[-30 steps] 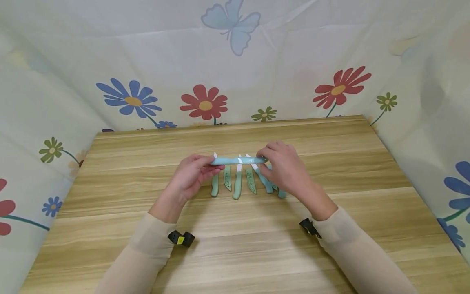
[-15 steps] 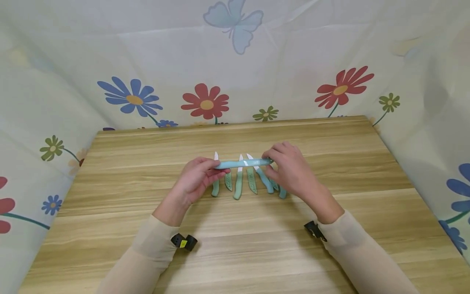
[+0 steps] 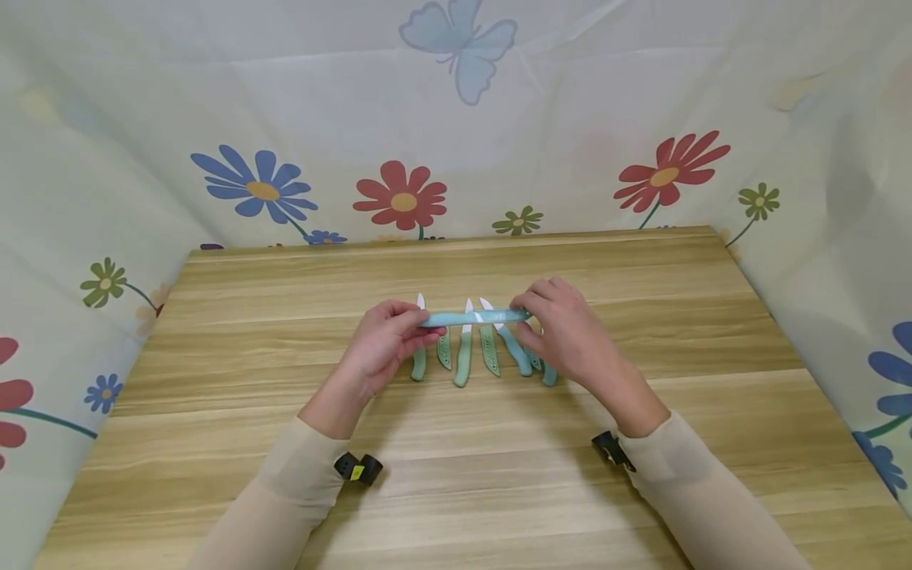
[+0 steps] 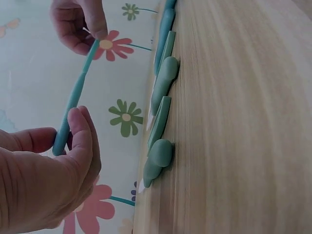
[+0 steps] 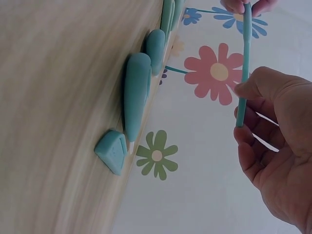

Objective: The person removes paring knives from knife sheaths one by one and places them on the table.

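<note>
A light-blue paring knife [image 3: 449,320], its blade covered by a blue sheath [image 3: 502,316], is held level above the table. My left hand [image 3: 385,344] pinches the handle end between thumb and fingers. At the other end, my right hand [image 3: 573,336] grips the sheath tip with thumb and fingertips. Below lie two green-handled knives, the left one [image 3: 419,364] and the middle one [image 3: 463,360], with white blades pointing away. Green sheaths [image 3: 489,352] lie between knives. A blue-handled knife [image 3: 514,352] slants to their right. My right hand partly hides another blue handle [image 3: 549,374].
In the right wrist view, a small blue sheath [image 5: 112,151] lies beside a blue knife [image 5: 136,90]. The wood-grain table [image 3: 456,491] reaches back to a flower-printed curtain [image 3: 556,142], which also hangs along both sides.
Both hands have shifted slightly right in the head view, with the sheathed knife between them. Over the last half second they barely move. The things on the table stay put.
</note>
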`<state>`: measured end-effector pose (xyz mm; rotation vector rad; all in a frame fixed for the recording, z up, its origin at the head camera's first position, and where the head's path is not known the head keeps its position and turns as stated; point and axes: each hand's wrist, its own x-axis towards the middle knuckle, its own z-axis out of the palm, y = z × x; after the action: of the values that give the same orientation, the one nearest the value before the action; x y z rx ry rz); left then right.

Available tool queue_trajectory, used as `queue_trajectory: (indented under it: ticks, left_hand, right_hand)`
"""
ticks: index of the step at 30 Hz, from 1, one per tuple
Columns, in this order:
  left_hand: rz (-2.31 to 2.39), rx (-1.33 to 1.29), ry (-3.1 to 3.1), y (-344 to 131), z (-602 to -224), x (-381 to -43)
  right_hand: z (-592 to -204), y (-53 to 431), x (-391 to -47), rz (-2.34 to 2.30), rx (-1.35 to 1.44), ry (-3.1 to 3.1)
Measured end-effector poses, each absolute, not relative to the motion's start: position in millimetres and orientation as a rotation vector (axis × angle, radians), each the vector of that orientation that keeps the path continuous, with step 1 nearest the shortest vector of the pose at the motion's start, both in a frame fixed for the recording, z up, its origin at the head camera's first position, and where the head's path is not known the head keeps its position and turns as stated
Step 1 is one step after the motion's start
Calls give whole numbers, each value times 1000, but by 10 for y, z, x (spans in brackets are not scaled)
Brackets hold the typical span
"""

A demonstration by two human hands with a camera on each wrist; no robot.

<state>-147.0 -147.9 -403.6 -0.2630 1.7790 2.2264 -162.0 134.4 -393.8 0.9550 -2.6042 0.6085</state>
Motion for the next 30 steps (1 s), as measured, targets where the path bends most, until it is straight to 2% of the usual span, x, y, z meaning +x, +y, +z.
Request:
queue_trajectory:
  ticks: [8,18,25,30]
  left_hand:
    - [1999,-77,2264,-1450,-3988,-1444]
    - [1116,459,3131,-1354,-3928,-1375]
    - [482,711,3350,-1228,-3888,-1377]
    - [285,801,3392,-1144,-3878,-1384]
  right_hand:
    - [-3925,1354,-1628,603,960,-2592]
    - [-3911,1355,-1616,594,948,-2605]
    - [-3908,1359,-1617,578,940,-2596]
    - [-3902,1360,-1619,562,941,-2593]
